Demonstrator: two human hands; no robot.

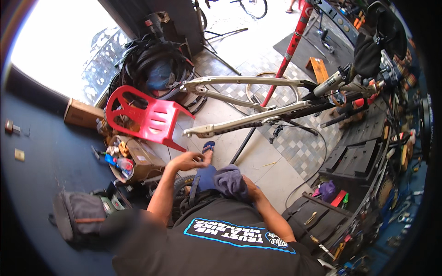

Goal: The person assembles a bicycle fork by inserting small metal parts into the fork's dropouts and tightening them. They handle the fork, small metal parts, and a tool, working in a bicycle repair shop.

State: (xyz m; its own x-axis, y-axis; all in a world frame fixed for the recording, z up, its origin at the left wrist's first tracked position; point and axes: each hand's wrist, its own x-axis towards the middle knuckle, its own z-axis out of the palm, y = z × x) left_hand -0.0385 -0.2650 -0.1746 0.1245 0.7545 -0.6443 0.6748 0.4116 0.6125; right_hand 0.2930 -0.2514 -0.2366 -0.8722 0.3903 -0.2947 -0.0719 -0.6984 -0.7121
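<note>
My right hand (250,189) is closed on a bunched grey cloth (230,181), held close in front of my body. Out to the left, my left hand (188,161) hovers with its fingers loosely bent and apart, and I see nothing in it. Beyond both hands, a beige bicycle frame (239,125) hangs sideways on a red repair stand (291,49). The two rear ends of the frame point left, apart from my hands. Part of the right hand's fingers is hidden by the cloth.
A red plastic chair (154,120) stands left of the frame, near a pile of black tyres (152,60). Cardboard box (140,156) and grey backpack (78,216) lie on the left. A black toolbox (352,161) and many tools line the right side. A cable (324,158) trails across the floor.
</note>
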